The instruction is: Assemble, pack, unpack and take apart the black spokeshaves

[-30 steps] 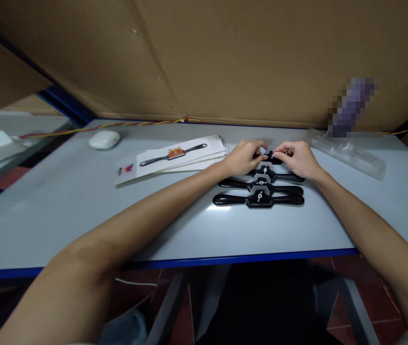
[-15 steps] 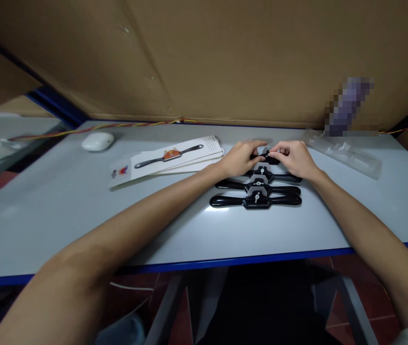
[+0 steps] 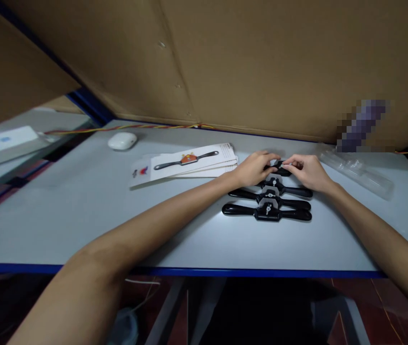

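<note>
While the dark space along the bottom of the frame is hard to read, a rounded pale object (image 3: 123, 328) shows there at lower left, cut off by the frame's bottom edge. Above it runs the blue edge of the table (image 3: 189, 249), crossed by both forearms, which the frame cuts off at lower left and lower right. Right of centre lie four black tools with long handles, one behind another. The nearest tool (image 3: 267, 214) is wholly in view; the second tool (image 3: 242, 194) is partly covered by it, and the third tool (image 3: 299, 191) has most of its left handle hidden.

The farthest tool (image 3: 282, 169) sits between the hands, its handle ends out of sight. The left hand (image 3: 256, 168) curves over its left side; whether the fingers grip cannot be told. The right hand (image 3: 310, 171) pinches a part at its middle, too small to make out.

To the left, printed cards (image 3: 202, 163) lie in an overlapping stack; at right is clear plastic packaging (image 3: 360, 173). Farther off, a white case (image 3: 122, 141) sits at upper left, and a pixelated purple shape (image 3: 364, 125) at upper right cannot be identified against the cardboard wall (image 3: 261, 67).
</note>
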Available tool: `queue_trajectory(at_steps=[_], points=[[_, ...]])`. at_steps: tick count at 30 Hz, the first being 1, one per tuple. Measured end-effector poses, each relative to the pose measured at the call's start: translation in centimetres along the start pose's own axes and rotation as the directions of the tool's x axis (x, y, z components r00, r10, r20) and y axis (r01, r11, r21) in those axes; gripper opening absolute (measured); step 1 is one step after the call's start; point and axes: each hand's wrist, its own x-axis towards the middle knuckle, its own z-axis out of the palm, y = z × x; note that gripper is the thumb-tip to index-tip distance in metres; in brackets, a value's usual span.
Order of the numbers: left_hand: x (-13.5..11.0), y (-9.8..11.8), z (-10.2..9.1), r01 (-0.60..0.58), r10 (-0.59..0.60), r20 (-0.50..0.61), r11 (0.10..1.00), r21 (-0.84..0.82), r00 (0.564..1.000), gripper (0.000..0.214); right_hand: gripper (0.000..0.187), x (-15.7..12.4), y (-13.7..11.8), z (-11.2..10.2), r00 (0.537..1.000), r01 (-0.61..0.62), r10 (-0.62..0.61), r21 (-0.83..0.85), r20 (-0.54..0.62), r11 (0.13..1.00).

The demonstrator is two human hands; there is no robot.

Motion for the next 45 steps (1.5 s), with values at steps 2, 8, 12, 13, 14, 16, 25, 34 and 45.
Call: queue_trajectory(at_steps=[2, 8, 12, 13, 14, 16, 25, 34, 45], points=[[0.0, 0.1, 0.1, -0.001, 0.001, -0.003, 1.0, 0.006, 1.0, 0.04, 0.027, 0.2, -0.2, -0.3, 0.999, 0.023, -0.022, -0.035, 0.029, 0.999], [0.0, 0.3, 0.3, 0.002, -0.002, 0.009, 1.0, 0.015, 1.0, 0.04, 0.019, 0.7, -0.2, -0.9, 0.981, 0.17, -0.156, -0.123, 0.115, 0.978], [-0.2, 0.8, 0.1, 0.022, -0.024, 0.047, 0.999, 0.041, 0.999, 0.043, 0.017, 0.4, 0.4, -0.2, 0.971, 0.24, -0.237, -0.139, 0.042, 0.961], [-0.2, 0.8, 0.0, 0.022, -0.025, 0.05, 0.999, 0.048, 0.998, 0.043, 0.018, 0.2, 0.6, 0.0, 0.965, 0.264, -0.262, -0.147, 0.029, 0.953], [-0.3, 0.9, 0.0, 0.021, -0.024, 0.049, 0.998, 0.053, 0.999, 0.042, 0.018, 0.1, 0.7, 0.2, 0.958, 0.287, -0.287, -0.157, 0.023, 0.945], [-0.5, 0.9, 0.0, 0.012, -0.015, 0.043, 0.998, 0.056, 0.999, 0.041, 0.02, -0.2, 0.8, 0.5, 0.948, 0.317, -0.319, -0.183, 0.024, 0.93], [-0.8, 0.9, -0.4, -0.036, 0.036, 0.008, 0.999, 0.005, 0.999, 0.024, 0.026, -0.2, 0.6, 0.8, 0.947, 0.317, -0.301, -0.189, 0.11, 0.93], [-1.0, 0.8, -0.7, -0.045, 0.045, 0.009, 0.999, 0.021, 0.999, 0.029, 0.034, 0.0, 0.9, 1.0, 0.97, 0.233, -0.224, -0.099, 0.094, 0.967], [-1.0, 0.4, -0.7, -0.049, 0.05, -0.024, 0.998, 0.03, 0.998, 0.03, 0.012, 0.1, 1.0, 0.8, 0.965, 0.254, -0.246, -0.085, 0.094, 0.963]])
